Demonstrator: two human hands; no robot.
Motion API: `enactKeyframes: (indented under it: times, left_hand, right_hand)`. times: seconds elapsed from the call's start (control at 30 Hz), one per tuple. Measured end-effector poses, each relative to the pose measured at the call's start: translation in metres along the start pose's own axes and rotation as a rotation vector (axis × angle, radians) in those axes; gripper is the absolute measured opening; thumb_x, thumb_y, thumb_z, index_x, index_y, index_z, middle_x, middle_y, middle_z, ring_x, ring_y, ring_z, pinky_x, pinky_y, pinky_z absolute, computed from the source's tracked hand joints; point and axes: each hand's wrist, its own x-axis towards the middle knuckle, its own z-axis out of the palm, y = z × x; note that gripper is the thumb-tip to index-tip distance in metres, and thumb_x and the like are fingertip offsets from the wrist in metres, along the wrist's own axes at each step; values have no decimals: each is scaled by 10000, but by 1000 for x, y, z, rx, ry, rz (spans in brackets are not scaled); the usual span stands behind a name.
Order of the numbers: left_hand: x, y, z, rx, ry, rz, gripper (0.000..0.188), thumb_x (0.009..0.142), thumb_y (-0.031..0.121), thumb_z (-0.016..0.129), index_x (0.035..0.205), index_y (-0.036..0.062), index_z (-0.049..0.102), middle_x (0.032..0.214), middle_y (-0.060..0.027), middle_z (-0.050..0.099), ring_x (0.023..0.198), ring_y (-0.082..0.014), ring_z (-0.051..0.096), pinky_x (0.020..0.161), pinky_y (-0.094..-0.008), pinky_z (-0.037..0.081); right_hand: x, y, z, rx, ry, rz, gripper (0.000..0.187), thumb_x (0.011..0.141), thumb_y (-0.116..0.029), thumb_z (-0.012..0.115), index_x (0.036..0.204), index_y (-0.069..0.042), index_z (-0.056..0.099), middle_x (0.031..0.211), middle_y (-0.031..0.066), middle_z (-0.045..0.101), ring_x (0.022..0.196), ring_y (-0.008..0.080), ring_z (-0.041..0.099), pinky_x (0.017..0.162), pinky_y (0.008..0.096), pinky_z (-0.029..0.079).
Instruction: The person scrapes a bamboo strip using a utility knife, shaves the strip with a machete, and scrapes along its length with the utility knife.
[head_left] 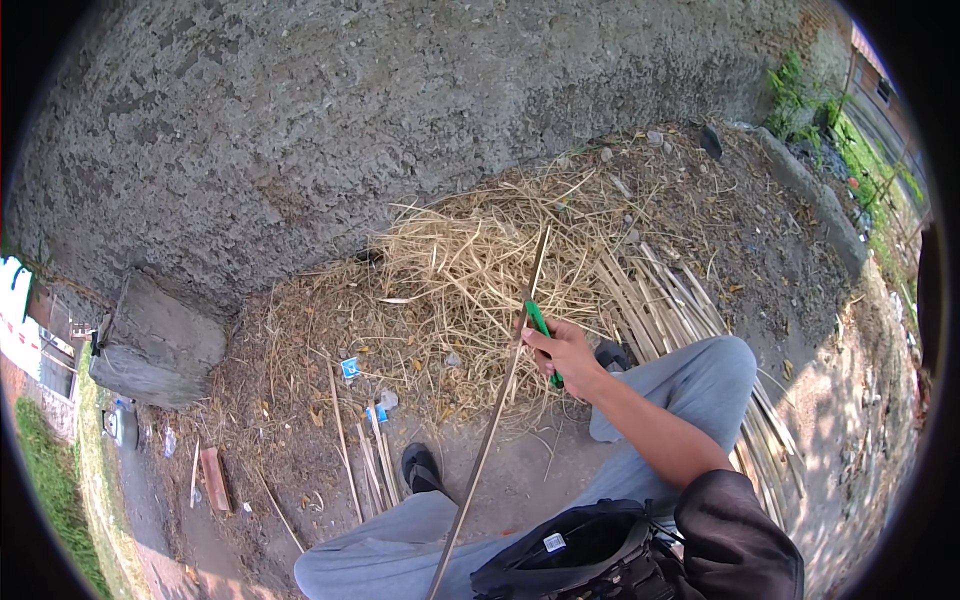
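My right hand (568, 358) is closed around a green-handled knife (538, 320), perhaps a cutter; its blade cannot be made out. The knife lies against a long, thin strip of split bamboo or wood (486, 442), and my thumb is at the strip's side. That strip slants from above the hand down past the lower edge of the view, crossing in front of my legs. Its lower end is out of sight. My left hand is not in view. Beyond the right hand lies a heap of pale shavings (480, 250).
Many split strips (665, 295) lie to the right, partly under my leg. A few more strips (372, 465) rest near my shoe (421, 467). A rough grey wall (380, 110) stands behind the heap, with a concrete block (165, 335) at left. A black bag (570, 550) sits at my lap.
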Motion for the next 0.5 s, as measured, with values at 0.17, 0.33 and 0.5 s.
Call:
enactKeyframes:
  times: [0.17,0.33,0.5]
  left_hand:
    - [-16,-21,4,-31,-269,-339,239,936,226,591,1067,31,634,948,-171,681,815,-323,665,667,-407,514]
    - [-9,-37,1,-63,-233,-351,308,941,314,573,1095,54,636,956,-161,683,828,-327,660,731,-402,515]
    - [16,-7,-15,18,-224,-587,344,931,384,569,1075,83,650,936,-161,676,858,-335,644,757,-395,518]
  right_hand:
    - [-2,-8,-6,74,-60,4,254,954,-168,582,1159,-21,612,801,31,614,438,31,377,427,223,323]
    - [-4,-16,-10,200,-133,15,280,941,-144,585,1193,-21,590,1066,159,682,442,28,388,436,204,343]
    - [-9,-20,-5,62,-99,-24,205,893,-113,667,1075,-18,655,782,7,616,482,24,413,423,204,322]
